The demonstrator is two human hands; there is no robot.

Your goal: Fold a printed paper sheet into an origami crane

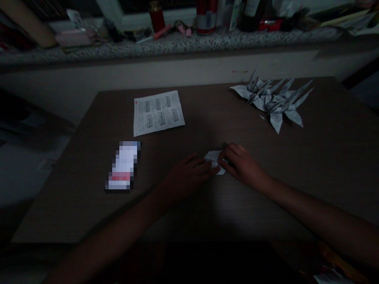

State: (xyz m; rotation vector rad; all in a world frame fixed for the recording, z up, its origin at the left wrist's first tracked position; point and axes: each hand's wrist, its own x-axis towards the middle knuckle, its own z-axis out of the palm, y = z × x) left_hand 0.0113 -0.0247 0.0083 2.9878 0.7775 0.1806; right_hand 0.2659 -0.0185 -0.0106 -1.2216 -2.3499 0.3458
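Observation:
A small folded piece of printed paper [213,156] lies on the dark table between my hands. My left hand [189,173] rests with its fingers stretched out, the tips pressing on the paper's left and near side. From the right, my right hand [241,163] has its fingers curled and pinched at the paper's edge. Fingers cover part of the paper, so its full shape is hidden. The light is dim.
A flat printed sheet [159,113] lies at the back left of the table [118,118]. Nearer me is a phone [122,167] with a lit, blurred screen. Several folded paper cranes [275,98] cluster at the back right. Bottles and cans [206,15] line the stone windowsill [166,45].

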